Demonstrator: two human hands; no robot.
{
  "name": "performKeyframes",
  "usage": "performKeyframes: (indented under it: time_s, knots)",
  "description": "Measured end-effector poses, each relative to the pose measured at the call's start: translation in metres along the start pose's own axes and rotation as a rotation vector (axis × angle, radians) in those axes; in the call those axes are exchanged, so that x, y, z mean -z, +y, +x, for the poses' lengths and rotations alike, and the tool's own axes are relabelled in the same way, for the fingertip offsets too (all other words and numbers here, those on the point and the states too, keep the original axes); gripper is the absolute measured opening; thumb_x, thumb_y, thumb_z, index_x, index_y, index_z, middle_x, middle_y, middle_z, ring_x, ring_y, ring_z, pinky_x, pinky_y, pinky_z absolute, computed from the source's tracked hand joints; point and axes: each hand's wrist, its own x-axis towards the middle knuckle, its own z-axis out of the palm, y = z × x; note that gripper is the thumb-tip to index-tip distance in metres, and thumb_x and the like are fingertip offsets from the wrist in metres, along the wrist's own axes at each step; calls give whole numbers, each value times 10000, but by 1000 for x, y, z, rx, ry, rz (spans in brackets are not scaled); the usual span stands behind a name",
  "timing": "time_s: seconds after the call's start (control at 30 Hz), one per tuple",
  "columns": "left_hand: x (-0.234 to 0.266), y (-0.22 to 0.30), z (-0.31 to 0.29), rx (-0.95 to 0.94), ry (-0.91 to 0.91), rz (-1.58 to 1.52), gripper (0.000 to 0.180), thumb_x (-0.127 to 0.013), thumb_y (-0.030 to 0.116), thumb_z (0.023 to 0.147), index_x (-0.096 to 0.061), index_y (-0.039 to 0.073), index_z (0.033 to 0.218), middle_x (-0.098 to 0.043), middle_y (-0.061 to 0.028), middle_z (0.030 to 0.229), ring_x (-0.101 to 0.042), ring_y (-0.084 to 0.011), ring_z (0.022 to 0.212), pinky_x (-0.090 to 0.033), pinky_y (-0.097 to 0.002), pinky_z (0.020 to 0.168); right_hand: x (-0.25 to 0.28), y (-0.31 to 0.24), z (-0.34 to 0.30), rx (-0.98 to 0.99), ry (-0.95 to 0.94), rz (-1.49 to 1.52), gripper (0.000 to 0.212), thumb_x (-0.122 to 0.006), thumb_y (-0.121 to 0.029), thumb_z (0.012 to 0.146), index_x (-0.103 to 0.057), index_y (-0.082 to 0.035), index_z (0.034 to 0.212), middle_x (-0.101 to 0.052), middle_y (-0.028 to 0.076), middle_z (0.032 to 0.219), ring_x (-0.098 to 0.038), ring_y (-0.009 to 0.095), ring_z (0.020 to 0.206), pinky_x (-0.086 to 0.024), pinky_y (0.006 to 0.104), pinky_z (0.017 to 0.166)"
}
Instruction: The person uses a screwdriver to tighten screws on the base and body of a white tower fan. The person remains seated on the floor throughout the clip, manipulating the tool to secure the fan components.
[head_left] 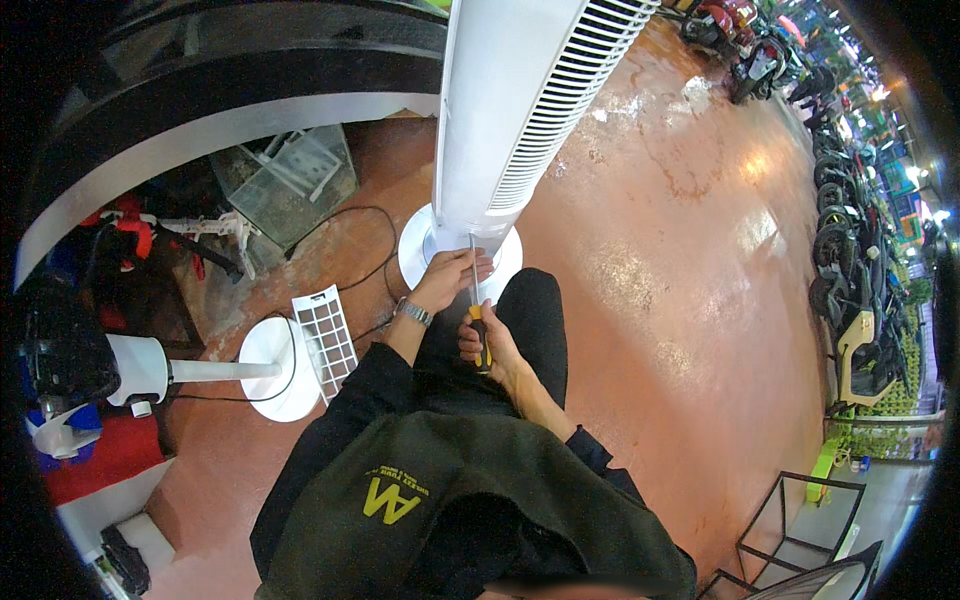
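In front of me a tall white tower fan (pixel 485 130) with a slatted grille stands on its round white base (pixel 412 250). My right hand (pixel 495 345) is wrapped round the yellow-and-black handle of a screwdriver (pixel 478 320). The shaft points away from me, and its tip meets the lower part of the fan's body. Beside the shaft, my left hand (pixel 448 280) has its fingers stretched out near the bottom of the fan, with a watch on the wrist. Whether those fingers touch the shaft is hard to tell.
To the left lie a white grid panel (pixel 325 340) and a white pedestal fan (pixel 225 371) with a round base. A dark cable (pixel 385 225) runs over the reddish floor. A clear bin (pixel 290 185) sits beneath a dark counter (pixel 300 70). Parked motorcycles (pixel 835 220) line the right.
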Motion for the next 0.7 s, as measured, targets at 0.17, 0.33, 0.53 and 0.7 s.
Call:
performKeyframes:
  time_s: [0.17, 0.33, 0.53, 0.7]
  knots:
    - [-3, -3, 6, -16, 152, 222, 269, -524, 127, 965, -574, -96, 1108, -650, -169, 998, -662, -249, 910, -558, -346, 848, 0, 18, 12, 355, 505, -959, 450, -444, -500, 970, -518, -57, 991, -506, 28, 721, -517, 144, 560, -462, 291, 540]
    - [-1, 0, 0, 10, 41, 65, 274, -537, 124, 958, -567, -96, 1119, -645, -172, 1034, -659, -246, 919, -557, -342, 849, -9, 2, 3, 85, 280, -442, 396, -431, -459, 982, -528, -77, 953, -564, 71, 752, -563, 180, 551, -476, 307, 502]
    - [8, -5, 13, -16, 25, 176, 277, -560, 124, 947, -565, -91, 1122, -645, -153, 1024, -658, -231, 905, -556, -330, 850, -8, -1, -3, 106, 355, -256, 446, -393, -501, 983, -514, -72, 962, -557, 60, 712, -568, 173, 552, -487, 305, 498]
    - [5, -10, 13, -5, 95, 212, 276, -559, 126, 948, -561, -76, 1137, -646, -137, 1015, -653, -222, 919, -550, -315, 855, 11, 7, 16, 353, 646, -1380, 479, -383, -488, 993, -492, -22, 1012, -556, 73, 765, -552, 171, 573, -458, 304, 512]
